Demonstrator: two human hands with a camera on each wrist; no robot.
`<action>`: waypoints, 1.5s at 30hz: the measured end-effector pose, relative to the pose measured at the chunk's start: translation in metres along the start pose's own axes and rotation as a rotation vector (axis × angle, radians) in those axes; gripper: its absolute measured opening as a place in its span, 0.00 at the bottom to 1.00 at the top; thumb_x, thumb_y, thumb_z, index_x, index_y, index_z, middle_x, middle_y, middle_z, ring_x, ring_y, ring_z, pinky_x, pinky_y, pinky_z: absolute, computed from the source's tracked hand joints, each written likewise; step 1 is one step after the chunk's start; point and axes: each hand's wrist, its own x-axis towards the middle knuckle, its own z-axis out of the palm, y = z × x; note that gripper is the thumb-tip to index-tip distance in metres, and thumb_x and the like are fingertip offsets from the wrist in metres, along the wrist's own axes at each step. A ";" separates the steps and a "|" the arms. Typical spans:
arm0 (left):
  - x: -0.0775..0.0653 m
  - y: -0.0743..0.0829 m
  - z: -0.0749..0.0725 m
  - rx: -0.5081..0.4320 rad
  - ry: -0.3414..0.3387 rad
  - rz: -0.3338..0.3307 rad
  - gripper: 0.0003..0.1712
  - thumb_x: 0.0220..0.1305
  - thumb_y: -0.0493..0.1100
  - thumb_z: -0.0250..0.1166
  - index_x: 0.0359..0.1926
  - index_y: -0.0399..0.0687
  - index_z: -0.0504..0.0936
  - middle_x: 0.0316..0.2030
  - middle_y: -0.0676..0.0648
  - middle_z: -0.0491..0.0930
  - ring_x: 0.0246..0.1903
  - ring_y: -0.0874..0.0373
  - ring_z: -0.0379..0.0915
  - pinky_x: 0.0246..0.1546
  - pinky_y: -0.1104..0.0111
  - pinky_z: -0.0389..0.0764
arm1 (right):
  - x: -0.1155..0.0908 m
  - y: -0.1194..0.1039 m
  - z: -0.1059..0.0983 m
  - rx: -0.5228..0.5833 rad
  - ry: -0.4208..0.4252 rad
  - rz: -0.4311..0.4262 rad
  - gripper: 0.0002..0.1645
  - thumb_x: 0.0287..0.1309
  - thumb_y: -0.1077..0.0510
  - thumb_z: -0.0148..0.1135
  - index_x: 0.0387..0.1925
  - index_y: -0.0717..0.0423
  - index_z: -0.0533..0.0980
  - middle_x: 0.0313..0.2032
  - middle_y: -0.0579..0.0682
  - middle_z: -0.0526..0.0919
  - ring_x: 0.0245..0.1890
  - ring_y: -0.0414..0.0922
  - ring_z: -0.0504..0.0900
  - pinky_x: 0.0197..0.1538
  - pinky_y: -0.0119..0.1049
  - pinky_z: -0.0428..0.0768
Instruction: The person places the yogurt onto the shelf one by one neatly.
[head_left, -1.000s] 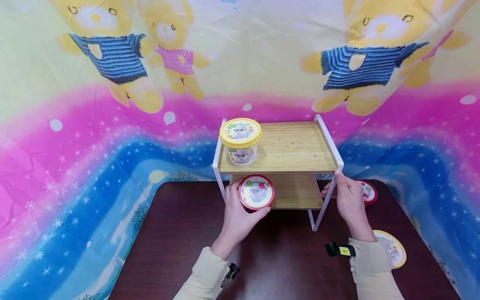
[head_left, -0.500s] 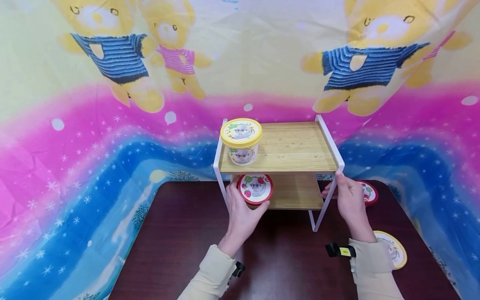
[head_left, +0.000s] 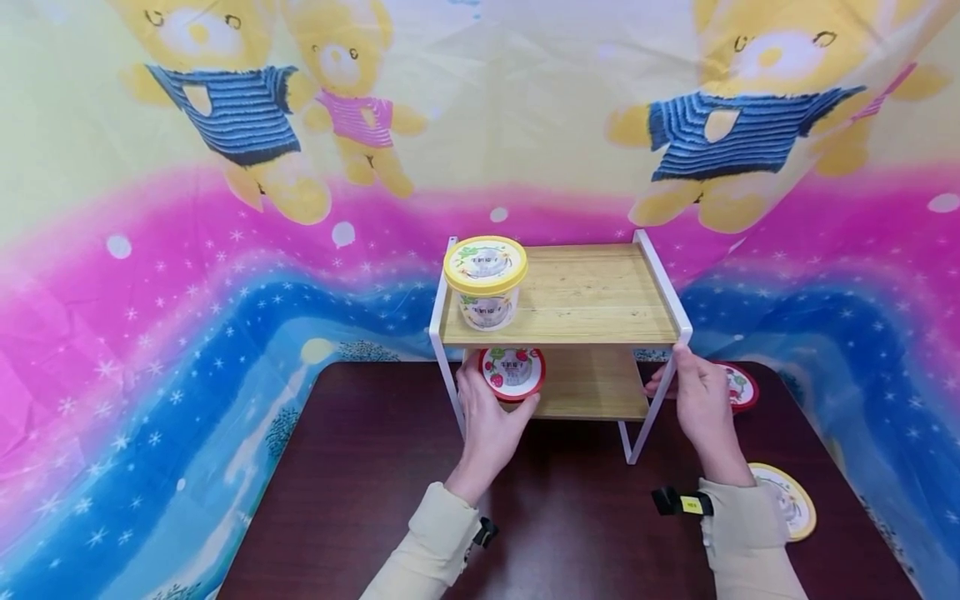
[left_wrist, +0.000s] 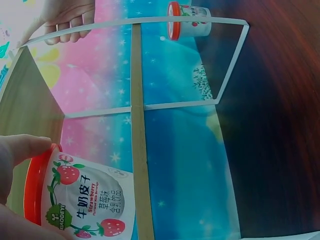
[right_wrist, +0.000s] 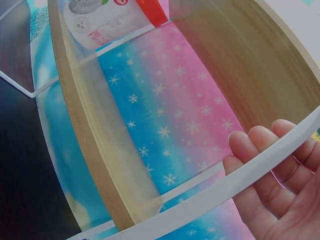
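My left hand [head_left: 491,429] grips a red-lidded cup of strawberry milk drink [head_left: 513,373] between thumb and fingers. This cup is at the left of the lower wooden board [head_left: 592,387] of a two-tier shelf. In the left wrist view the printed cup [left_wrist: 95,195] has its base at the board's front edge; whether its weight rests there I cannot tell. My right hand [head_left: 703,404] holds the shelf's white metal frame [head_left: 651,417] at the front right, just under the top corner. The right wrist view shows its fingers [right_wrist: 262,177] curled behind the white bar [right_wrist: 200,202].
A yellow-lidded cup [head_left: 487,287] stands at the left of the upper board [head_left: 592,292]. On the dark table [head_left: 352,500], another red-lidded cup [head_left: 741,386] is behind my right hand, and a yellow lid [head_left: 787,504] shows partly behind my right sleeve. A patterned cloth [head_left: 495,150] hangs behind.
My left hand has moved the red-lidded cup slightly forward and up, further in over the lower board; its lid is now tucked partly under the upper board. The right hand keeps its hold.
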 end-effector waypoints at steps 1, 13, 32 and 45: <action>0.001 0.000 0.000 -0.002 0.004 0.001 0.60 0.52 0.44 0.81 0.76 0.48 0.51 0.67 0.44 0.59 0.68 0.53 0.54 0.65 0.56 0.70 | 0.000 0.000 0.000 -0.001 0.002 0.002 0.38 0.81 0.43 0.40 0.34 0.73 0.80 0.27 0.54 0.86 0.26 0.36 0.86 0.36 0.24 0.81; 0.008 -0.005 0.005 -0.031 0.046 -0.025 0.58 0.52 0.45 0.80 0.75 0.42 0.52 0.66 0.40 0.58 0.67 0.47 0.55 0.69 0.53 0.62 | -0.001 0.001 0.001 0.021 0.013 -0.008 0.37 0.81 0.44 0.41 0.35 0.74 0.80 0.27 0.54 0.85 0.26 0.35 0.87 0.36 0.24 0.81; 0.016 -0.009 0.006 -0.033 0.069 -0.031 0.58 0.53 0.46 0.79 0.75 0.42 0.51 0.67 0.39 0.58 0.67 0.46 0.57 0.69 0.53 0.62 | 0.000 0.003 0.001 0.012 0.010 -0.002 0.36 0.81 0.44 0.41 0.35 0.72 0.80 0.28 0.50 0.85 0.26 0.35 0.86 0.36 0.24 0.81; 0.017 -0.010 0.005 -0.051 0.054 -0.028 0.57 0.55 0.45 0.79 0.75 0.42 0.51 0.66 0.40 0.58 0.67 0.48 0.56 0.70 0.53 0.60 | -0.001 0.001 0.001 0.016 0.008 0.006 0.37 0.81 0.44 0.40 0.35 0.73 0.80 0.29 0.55 0.85 0.26 0.34 0.86 0.37 0.23 0.81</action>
